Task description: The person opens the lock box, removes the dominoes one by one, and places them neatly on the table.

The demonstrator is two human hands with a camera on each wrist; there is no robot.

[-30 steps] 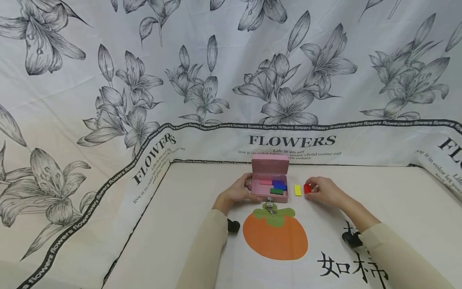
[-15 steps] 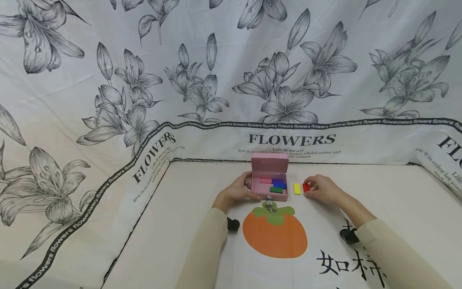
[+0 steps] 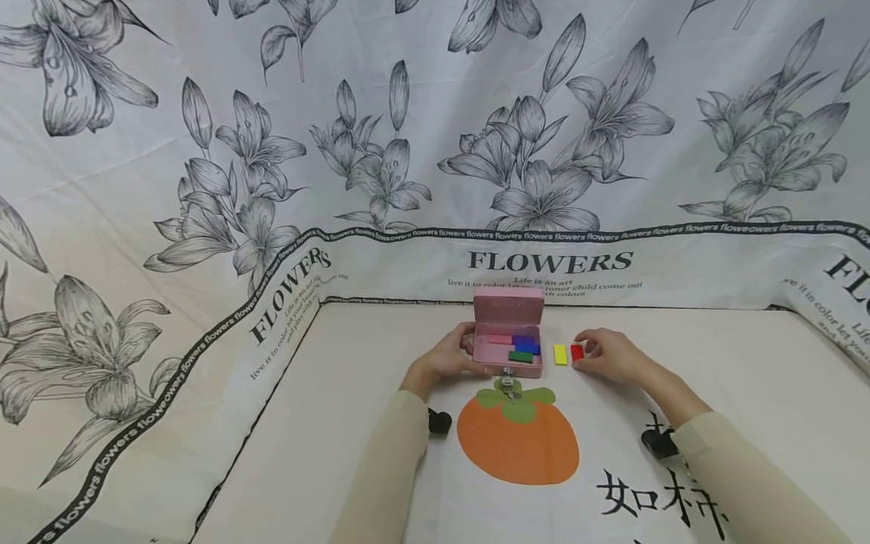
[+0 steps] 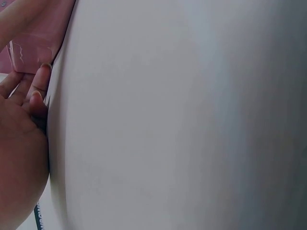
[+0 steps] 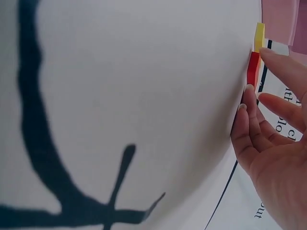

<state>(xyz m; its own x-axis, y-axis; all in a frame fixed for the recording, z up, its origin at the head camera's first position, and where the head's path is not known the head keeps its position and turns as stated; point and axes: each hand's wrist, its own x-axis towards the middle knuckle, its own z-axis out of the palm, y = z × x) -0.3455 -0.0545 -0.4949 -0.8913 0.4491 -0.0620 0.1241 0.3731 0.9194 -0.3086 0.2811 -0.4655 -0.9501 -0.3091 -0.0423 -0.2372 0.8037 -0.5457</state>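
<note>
An open pink box (image 3: 508, 369) with its lid raised stands on the table, holding several blocks: a pink block (image 3: 501, 339), blue blocks (image 3: 526, 345) and a green block (image 3: 520, 357). My left hand (image 3: 447, 355) grips the box's left side, with the thumb along the front; the left wrist view shows its fingers (image 4: 41, 79) at the pink wall. To the right of the box, a yellow block (image 3: 560, 354) lies on the table. Beside it my right hand (image 3: 610, 355) pinches a red block (image 3: 577, 353), its thumb and fingertips at opposite ends in the right wrist view.
A small padlock (image 3: 507, 372) with keys hangs at the box's front. The white table cover (image 3: 326, 423) bears an orange persimmon print (image 3: 518, 446) and black characters (image 3: 628, 495). Behind the table hangs a flower-printed curtain (image 3: 381, 264).
My right hand has shifted slightly left with the red block, which now sits straighter beside the yellow one. The left hand and the box stay put.
</note>
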